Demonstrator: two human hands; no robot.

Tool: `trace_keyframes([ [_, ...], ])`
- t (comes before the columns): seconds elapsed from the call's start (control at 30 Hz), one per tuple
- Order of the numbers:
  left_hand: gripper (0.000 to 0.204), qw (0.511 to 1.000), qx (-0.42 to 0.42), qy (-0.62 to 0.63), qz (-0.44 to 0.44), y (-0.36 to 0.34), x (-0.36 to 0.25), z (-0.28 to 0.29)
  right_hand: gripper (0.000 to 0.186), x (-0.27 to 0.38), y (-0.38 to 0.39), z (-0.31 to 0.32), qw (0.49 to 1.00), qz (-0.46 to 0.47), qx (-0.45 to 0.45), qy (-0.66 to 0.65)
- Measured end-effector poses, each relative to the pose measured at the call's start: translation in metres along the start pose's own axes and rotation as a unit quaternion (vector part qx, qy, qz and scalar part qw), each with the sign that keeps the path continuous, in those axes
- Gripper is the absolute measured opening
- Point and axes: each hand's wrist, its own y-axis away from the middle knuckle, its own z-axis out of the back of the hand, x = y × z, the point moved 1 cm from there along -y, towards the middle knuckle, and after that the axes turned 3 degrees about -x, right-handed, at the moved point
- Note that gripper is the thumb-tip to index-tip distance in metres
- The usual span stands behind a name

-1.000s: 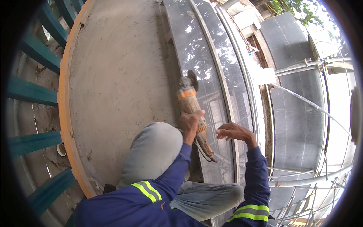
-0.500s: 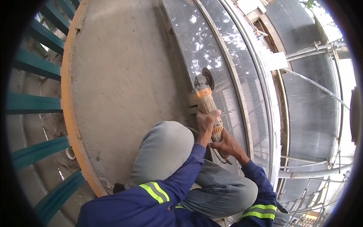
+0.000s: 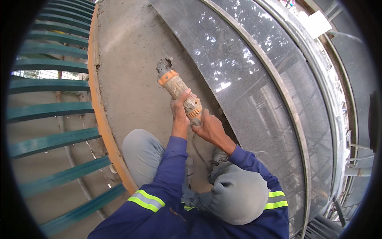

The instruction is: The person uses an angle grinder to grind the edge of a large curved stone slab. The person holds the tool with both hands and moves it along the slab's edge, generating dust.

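Note:
Both my hands are closed around a dusty angle grinder with orange bands. Its head points forward and left, over the grey concrete surface. The disc is hard to make out now. My left hand wraps the middle of the grinder's body, while my right hand grips its rear end. From that end a cord hangs down between my bent knees. To the right of the grinder lies a dark glossy panel, its near edge apart from the tool.
On the left, an orange rail borders the concrete, with green slats beyond it. A narrow raised strip runs along the dark panel. A small white board sits at the far right, near scaffold-like pipes.
The grinder has moved left and forward, off the dark panel and over the concrete, in both hands. Its disc showed plainly before. My view and knees have shifted too.

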Motion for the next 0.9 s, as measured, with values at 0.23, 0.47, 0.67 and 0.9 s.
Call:
trace_keyframes([
  [0.23, 0.055, 0.996, -0.009, -0.032, 0.082, -0.017, -0.023, -0.039, 0.042, -0.019, -0.02, 0.01, 1.0, 0.005, -0.002, -0.027],
  [0.47, 0.054, 0.993, -0.015, -0.098, 0.07, -0.055, -0.004, -0.03, 0.044, -0.022, -0.033, 0.006, 0.998, -0.041, 0.015, -0.052],
  [0.67, 0.053, 0.984, -0.049, -0.117, 0.123, -0.076, 0.006, -0.031, 0.045, -0.029, -0.047, 0.005, 0.995, -0.067, 0.03, -0.066],
  [0.9, 0.057, 0.981, -0.033, -0.154, 0.112, -0.091, -0.002, -0.039, 0.047, -0.027, -0.063, 0.005, 0.992, -0.082, 0.029, -0.086],
])
